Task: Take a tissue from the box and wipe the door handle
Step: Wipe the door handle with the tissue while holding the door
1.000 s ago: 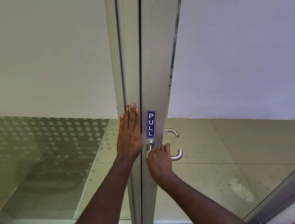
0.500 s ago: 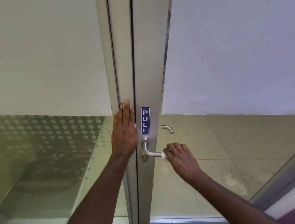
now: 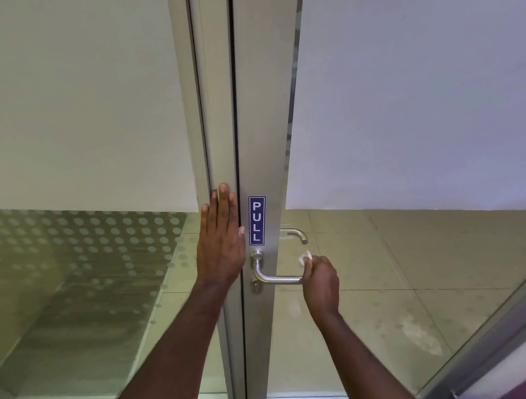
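Observation:
A silver lever door handle (image 3: 274, 278) sticks out to the right from the metal door stile (image 3: 266, 153), below a blue PULL sign (image 3: 258, 220). My right hand (image 3: 320, 283) is closed around the free end of the lever, with a crumpled white tissue (image 3: 305, 257) poking out above the knuckles. My left hand (image 3: 221, 236) lies flat, fingers up, on the frame left of the door gap. No tissue box is in view.
The door and the panel to its left are glass, frosted above, dotted lower down (image 3: 95, 238). A second handle (image 3: 295, 234) shows through the glass on the far side. Tiled floor (image 3: 426, 262) lies beyond. A metal frame (image 3: 499, 333) slants at lower right.
My right hand has slid with the tissue from the handle's pivot out to the free end of the lever. My left hand stays flat on the frame.

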### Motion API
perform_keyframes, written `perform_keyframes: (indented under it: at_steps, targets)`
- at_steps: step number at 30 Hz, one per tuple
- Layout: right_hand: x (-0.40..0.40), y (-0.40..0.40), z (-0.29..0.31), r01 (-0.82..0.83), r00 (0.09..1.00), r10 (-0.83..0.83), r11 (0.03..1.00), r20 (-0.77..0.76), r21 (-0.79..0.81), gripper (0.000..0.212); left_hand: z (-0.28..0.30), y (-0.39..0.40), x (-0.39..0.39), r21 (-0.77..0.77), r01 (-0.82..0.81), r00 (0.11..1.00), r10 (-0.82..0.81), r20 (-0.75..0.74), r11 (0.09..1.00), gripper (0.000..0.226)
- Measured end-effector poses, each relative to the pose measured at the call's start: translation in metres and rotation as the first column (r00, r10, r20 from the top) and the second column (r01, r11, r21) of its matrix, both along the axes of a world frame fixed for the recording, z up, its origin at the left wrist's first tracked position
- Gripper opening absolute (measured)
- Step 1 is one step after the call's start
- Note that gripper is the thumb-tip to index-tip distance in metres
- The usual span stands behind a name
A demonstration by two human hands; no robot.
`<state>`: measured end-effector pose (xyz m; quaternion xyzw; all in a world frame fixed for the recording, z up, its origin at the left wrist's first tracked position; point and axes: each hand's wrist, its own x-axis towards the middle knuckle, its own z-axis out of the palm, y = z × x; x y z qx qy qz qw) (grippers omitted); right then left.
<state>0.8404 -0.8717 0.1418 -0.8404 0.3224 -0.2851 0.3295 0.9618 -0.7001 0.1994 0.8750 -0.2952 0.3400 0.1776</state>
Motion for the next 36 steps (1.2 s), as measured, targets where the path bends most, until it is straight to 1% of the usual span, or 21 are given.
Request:
perform_keyframes:
  at_steps: [2, 3, 4, 5, 6, 7, 8, 9, 11, 14, 17, 19, 23, 24, 26, 28, 31, 33, 34, 35, 36]
  targets:
    - [0.007, -0.001, 0.003, 0.012, 0.998, -0.028, 0.964, 0.058, 0.267, 0.037, 0.0, 0.0, -0.002, 0.003, -0.013, 1.0, 0.013, -0.009, 1.0, 0.069]
    - [0.01, -0.003, 0.004, 0.021, 0.994, -0.066, 0.908, 0.091, 0.419, 0.036, 0.0, 0.0, -0.002, 0.006, -0.016, 1.0, 0.016, -0.01, 1.0, 0.069]
    - [0.011, -0.006, 0.005, 0.007, 0.984, -0.11, 0.809, 0.141, 0.587, 0.034, -0.001, 0.0, -0.003, 0.01, -0.018, 1.0, 0.018, -0.01, 1.0, 0.069]
    - [0.011, -0.008, 0.005, -0.045, 0.97, -0.149, 0.666, 0.191, 0.745, 0.032, -0.001, -0.001, -0.003, 0.017, -0.018, 1.0, 0.018, -0.006, 1.0, 0.07]
    - [0.009, -0.01, 0.005, -0.111, 0.958, -0.176, 0.503, 0.227, 0.857, 0.029, -0.001, -0.001, -0.003, 0.021, -0.019, 1.0, 0.019, -0.004, 1.0, 0.07]
    - [0.007, -0.011, 0.005, -0.171, 0.947, -0.201, 0.344, 0.251, 0.923, 0.027, -0.001, -0.001, -0.002, 0.024, -0.019, 1.0, 0.02, -0.005, 1.0, 0.07]
    - [0.005, -0.011, 0.004, -0.219, 0.936, -0.229, 0.214, 0.267, 0.952, 0.027, 0.0, 0.0, -0.002, 0.026, -0.019, 1.0, 0.02, -0.01, 0.999, 0.07]
    - [0.003, -0.01, 0.003, -0.258, 0.925, -0.255, 0.126, 0.283, 0.958, 0.027, 0.0, 0.0, -0.002, 0.028, -0.02, 1.0, 0.021, -0.016, 0.999, 0.071]
    - [0.002, -0.005, 0.001, -0.319, 0.904, -0.289, 0.03, 0.314, 0.947, 0.028, 0.0, 0.0, -0.003, 0.034, -0.029, 0.999, 0.03, -0.019, 0.999, 0.075]
    - [-0.001, 0.003, 0.002, -0.39, 0.869, -0.353, -0.057, 0.347, 0.919, 0.032, 0.003, -0.002, -0.006, 0.023, -0.031, 0.999, 0.032, -0.022, 0.999, 0.078]
    - [-0.003, 0.01, -0.003, -0.432, 0.832, -0.43, -0.105, 0.351, 0.896, 0.031, 0.005, -0.004, -0.008, 0.016, -0.032, 0.999, 0.033, -0.03, 0.999, 0.077]
    - [-0.005, 0.02, -0.01, -0.449, 0.823, -0.442, -0.121, 0.357, 0.885, 0.031, 0.004, -0.003, -0.008, 0.023, -0.03, 0.999, 0.031, -0.032, 0.999, 0.075]
    - [-0.012, 0.044, -0.032, -0.526, 0.789, -0.485, -0.22, 0.376, 0.821, 0.033, 0.004, -0.001, -0.005, 0.03, -0.013, 1.0, 0.014, -0.027, 0.999, 0.07]
    - [-0.013, 0.043, -0.034, -0.536, 0.782, -0.497, -0.226, 0.377, 0.814, 0.034, 0.004, -0.001, -0.005, 0.026, -0.006, 1.0, 0.007, -0.024, 1.0, 0.071]
    - [-0.011, 0.033, -0.033, -0.53, 0.781, -0.492, -0.198, 0.384, 0.825, 0.033, 0.004, 0.001, -0.005, 0.022, 0.009, 1.0, -0.009, -0.012, 1.0, 0.073]
    - [-0.005, 0.019, -0.026, -0.513, 0.791, -0.471, -0.162, 0.391, 0.843, 0.028, 0.002, 0.003, -0.004, 0.013, 0.027, 1.0, -0.027, -0.012, 1.0, 0.076]
    - [0.01, -0.001, -0.011, -0.495, 0.812, -0.435, -0.162, 0.388, 0.854, 0.023, 0.001, 0.004, -0.003, 0.008, 0.028, 0.999, -0.028, -0.018, 1.0, 0.078]
    - [0.015, -0.011, -0.002, -0.472, 0.836, -0.368, -0.103, 0.407, 0.876, 0.025, 0.002, 0.005, -0.003, 0.012, 0.034, 0.999, -0.033, -0.029, 0.999, 0.077]
    - [0.016, -0.015, 0.001, -0.446, 0.857, -0.314, -0.053, 0.409, 0.894, 0.025, 0.002, 0.005, -0.003, 0.014, 0.036, 0.999, -0.036, -0.034, 0.999, 0.075]
    - [0.016, -0.018, 0.003, -0.398, 0.889, -0.227, 0.048, 0.398, 0.916, 0.026, 0.003, 0.006, -0.003, 0.016, 0.037, 0.999, -0.037, -0.04, 0.999, 0.074]
    - [0.013, -0.02, 0.004, -0.343, 0.921, -0.109, 0.231, 0.374, 0.911, 0.027, 0.003, 0.006, -0.002, 0.016, 0.037, 0.998, -0.036, -0.047, 0.999, 0.073]
